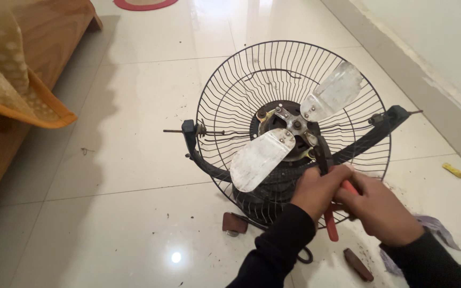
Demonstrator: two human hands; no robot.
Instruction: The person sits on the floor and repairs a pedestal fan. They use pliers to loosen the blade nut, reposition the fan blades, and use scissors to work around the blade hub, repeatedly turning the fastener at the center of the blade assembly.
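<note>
My left hand [316,189] and right hand [372,205] both clenched on red-handled pliers [327,176] | pliers' jaws at hub [296,125] of fan [289,133] | fan lies face-up on tiled floor [124,160], front grille off, two blades [261,157] exposed.

open tiled floor [124,160] left of fan, wire guard [230,90] and blades [262,157] hemming the hub [296,126]
</note>
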